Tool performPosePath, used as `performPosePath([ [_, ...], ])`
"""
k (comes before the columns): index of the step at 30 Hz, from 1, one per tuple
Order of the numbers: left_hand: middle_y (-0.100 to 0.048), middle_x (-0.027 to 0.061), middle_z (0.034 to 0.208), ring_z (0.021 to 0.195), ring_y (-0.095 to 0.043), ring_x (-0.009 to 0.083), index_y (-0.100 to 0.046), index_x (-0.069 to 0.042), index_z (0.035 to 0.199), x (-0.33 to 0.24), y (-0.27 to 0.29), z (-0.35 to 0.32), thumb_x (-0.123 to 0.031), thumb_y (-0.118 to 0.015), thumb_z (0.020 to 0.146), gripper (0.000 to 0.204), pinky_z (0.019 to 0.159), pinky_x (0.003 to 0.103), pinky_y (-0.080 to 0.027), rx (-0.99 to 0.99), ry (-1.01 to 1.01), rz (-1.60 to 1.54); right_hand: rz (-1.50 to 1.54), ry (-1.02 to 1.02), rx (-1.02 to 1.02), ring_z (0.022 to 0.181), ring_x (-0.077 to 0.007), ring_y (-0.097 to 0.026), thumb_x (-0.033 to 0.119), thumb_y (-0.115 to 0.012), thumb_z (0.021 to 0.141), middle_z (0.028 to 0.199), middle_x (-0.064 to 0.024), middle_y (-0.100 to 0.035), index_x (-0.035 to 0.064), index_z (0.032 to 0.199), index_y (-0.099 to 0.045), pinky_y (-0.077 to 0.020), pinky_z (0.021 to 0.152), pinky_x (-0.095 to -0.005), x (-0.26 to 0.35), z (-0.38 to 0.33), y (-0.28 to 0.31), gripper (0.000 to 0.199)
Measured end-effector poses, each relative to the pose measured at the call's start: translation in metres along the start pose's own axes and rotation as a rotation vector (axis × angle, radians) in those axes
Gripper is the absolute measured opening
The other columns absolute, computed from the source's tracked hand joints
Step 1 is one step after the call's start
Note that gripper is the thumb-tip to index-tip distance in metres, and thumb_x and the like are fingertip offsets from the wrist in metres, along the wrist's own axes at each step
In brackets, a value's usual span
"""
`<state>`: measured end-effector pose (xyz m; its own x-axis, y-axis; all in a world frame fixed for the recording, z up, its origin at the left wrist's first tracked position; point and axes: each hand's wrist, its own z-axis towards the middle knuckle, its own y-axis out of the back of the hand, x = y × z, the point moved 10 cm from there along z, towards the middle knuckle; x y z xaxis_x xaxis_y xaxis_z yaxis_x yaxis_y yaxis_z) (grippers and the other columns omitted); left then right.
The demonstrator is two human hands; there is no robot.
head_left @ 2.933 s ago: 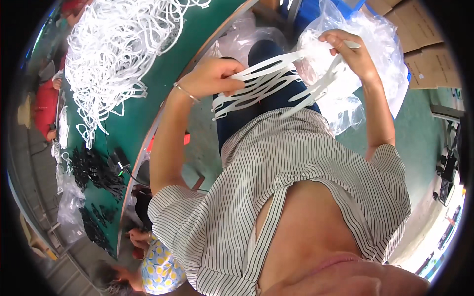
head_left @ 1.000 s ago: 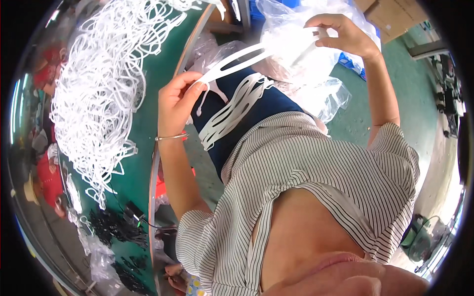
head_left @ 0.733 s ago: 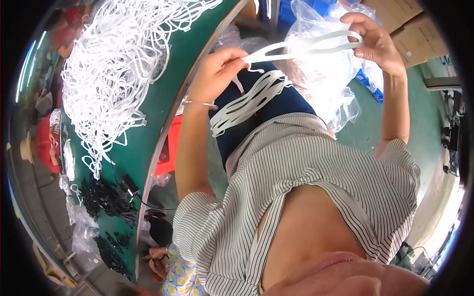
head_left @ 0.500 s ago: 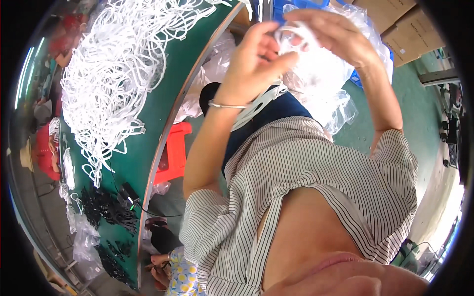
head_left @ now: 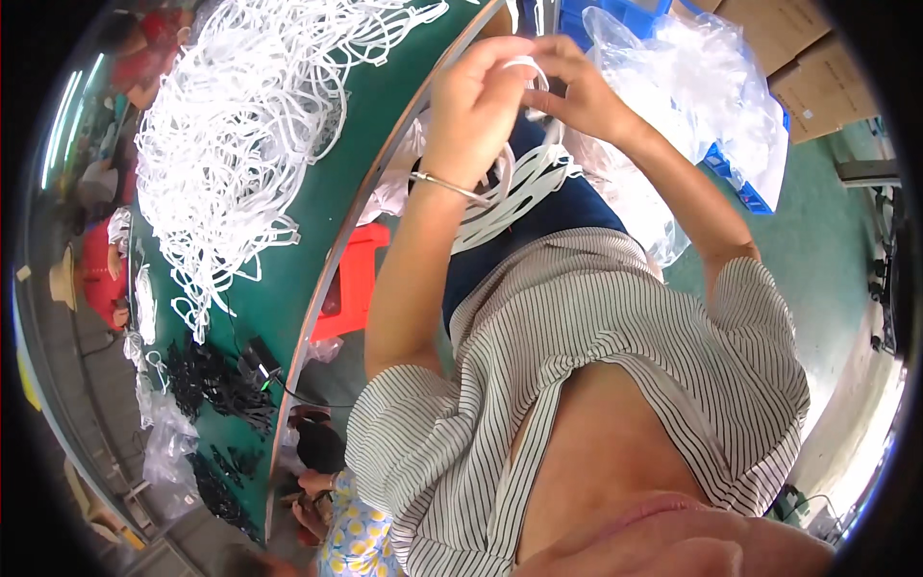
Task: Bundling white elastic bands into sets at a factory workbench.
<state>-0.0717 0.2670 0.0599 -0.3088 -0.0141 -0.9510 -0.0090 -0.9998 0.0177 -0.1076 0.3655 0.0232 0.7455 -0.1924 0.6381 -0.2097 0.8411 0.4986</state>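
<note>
My left hand (head_left: 481, 101) is up beside the table edge, its fingers curled round a white cable (head_left: 524, 62) that loops between my two hands. Facing it, my right hand (head_left: 588, 94) has its thumb and fingers closed on the same cable; its fingertips partly overlap those of the left. More white cables (head_left: 514, 197) lie across my lap below my wrists. To the left, a large tangled heap of white cables (head_left: 240, 125) covers much of the green table (head_left: 380, 106).
Black cables (head_left: 216, 385) and a black adapter (head_left: 258, 363) lie on the table's nearer part. Beneath the edge stands a red stool (head_left: 356, 279). A blue crate (head_left: 755, 197) with clear plastic bags (head_left: 711, 87) and cardboard boxes (head_left: 822, 91) are right. A co-worker's patterned sleeve (head_left: 354, 534) shows below.
My hands have come together and moved slightly left, toward the table edge. The white cable, blurred before, now shows as a loop between my fingers. The view has shifted a little.
</note>
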Motion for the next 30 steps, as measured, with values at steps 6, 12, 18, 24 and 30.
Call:
performPosePath([
  [6, -0.064, 0.0063, 0.08, 0.053, -0.052, 0.0075, -0.057, 0.0, 0.096, 0.017, 0.09, -0.025, -0.009, -0.043, 0.085, 0.02, 0.049, 0.02, -0.043, -0.02, 0.28, 0.336, 0.615, -0.556, 0.481, 0.06, -0.0083, -0.054, 0.02, -0.053, 0.086, 0.067, -0.0025, -0.058, 0.0026, 0.093, -0.06, -0.0436, 0.058, -0.021, -0.051, -0.04, -0.04, 0.02],
  [12, -0.058, 0.0005, 0.07, 0.063, -0.053, 0.0074, -0.061, 0.001, 0.087, 0.108, 0.161, -0.12, -0.017, -0.056, 0.082, 0.019, 0.057, 0.021, -0.043, 0.107, 0.678, 0.329, 0.394, -0.545, 0.714, 0.053, -0.0058, -0.047, 0.018, -0.057, 0.081, 0.067, -0.0006, -0.055, 0.0013, 0.087, -0.061, -0.0382, 0.046, -0.018, -0.074, -0.055, -0.04, 0.018],
  [18, -0.057, -0.0002, 0.061, 0.054, -0.05, 0.0049, -0.063, -0.004, 0.073, 0.193, 0.171, -0.205, -0.017, -0.062, 0.077, 0.014, 0.051, 0.019, -0.039, 0.026, 0.931, 0.078, 0.197, -0.552, 0.859, 0.065, -0.0058, -0.047, 0.017, -0.056, 0.079, 0.071, 0.0014, -0.053, 0.003, 0.081, -0.058, -0.0391, 0.056, -0.0201, -0.13, -0.09, -0.081, 0.015],
  [24, -0.063, 0.0105, 0.07, 0.066, -0.061, 0.0224, -0.064, -0.005, 0.073, 0.246, 0.2, -0.249, -0.029, -0.065, 0.072, 0.024, 0.06, 0.033, -0.046, 0.09, 0.78, 0.727, -0.056, -0.489, 0.714, 0.068, -0.0147, -0.052, 0.018, -0.063, 0.073, 0.068, -0.0043, -0.055, 0.0072, 0.077, -0.058, -0.0425, 0.064, -0.0278, -0.162, -0.118, -0.093, 0.012],
  [30, -0.063, 0.0121, 0.081, 0.075, -0.062, 0.0264, -0.061, -0.005, 0.086, 0.234, 0.209, -0.233, -0.026, -0.063, 0.072, 0.025, 0.066, 0.036, -0.048, 0.009, 0.613, 0.847, -0.036, -0.401, 0.434, 0.078, -0.0184, -0.058, 0.013, -0.061, 0.073, 0.082, -0.0084, -0.06, 0.0045, 0.087, -0.06, -0.0462, 0.072, -0.0288, -0.152, -0.049, -0.051, 0.017],
])
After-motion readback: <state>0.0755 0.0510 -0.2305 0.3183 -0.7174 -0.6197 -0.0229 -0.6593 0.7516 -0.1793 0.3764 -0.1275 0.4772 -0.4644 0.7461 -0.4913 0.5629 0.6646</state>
